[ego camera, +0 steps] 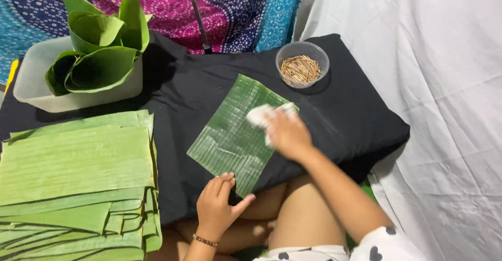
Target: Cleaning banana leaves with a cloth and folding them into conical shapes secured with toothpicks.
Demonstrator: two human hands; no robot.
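A square piece of green banana leaf (230, 135) lies on a black cushion (345, 114) in front of me. My right hand (286, 133) presses a white cloth (260, 116) onto the leaf's right edge; the hand and cloth are blurred. My left hand (217, 204), with a bead bracelet at the wrist, pins the leaf's near corner with its fingertips.
A stack of cut banana leaves (76, 182) lies at the left. Behind it stands a translucent tub (31, 83) holding rolled leaf cones (99, 47). A small clear bowl of wooden picks (301, 65) sits at the cushion's far side. White sheet (449, 109) at the right.
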